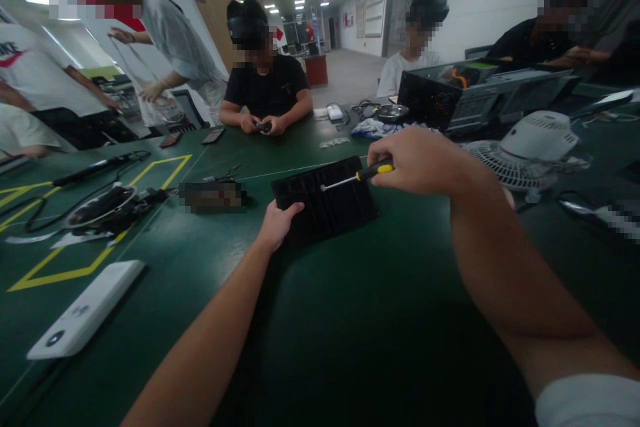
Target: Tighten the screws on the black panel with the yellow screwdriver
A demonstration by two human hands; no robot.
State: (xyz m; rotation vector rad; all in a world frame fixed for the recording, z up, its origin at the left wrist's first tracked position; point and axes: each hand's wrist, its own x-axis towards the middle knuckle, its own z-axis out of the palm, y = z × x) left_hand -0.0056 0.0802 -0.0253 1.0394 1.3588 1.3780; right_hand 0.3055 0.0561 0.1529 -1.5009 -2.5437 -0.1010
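Observation:
My left hand (280,223) grips the left edge of a flat black rectangular panel (345,203), its thumb lying over the top face. What kind of device the panel belongs to cannot be made out. In my right hand (413,160) is a screwdriver (373,170) with a black and yellow handle, held between closed fingers. Its metal shaft slants down to the left across the panel. A small pale spot shows at the tip, near the panel's middle; whether it touches is unclear.
On the green table (350,320), a white power strip-like box (85,310) lies at left near tangled dark cables (105,207). A white fan (530,150) and an opened computer case (465,97) stand at right. Several people are around the table, one opposite (265,87) handling a small object.

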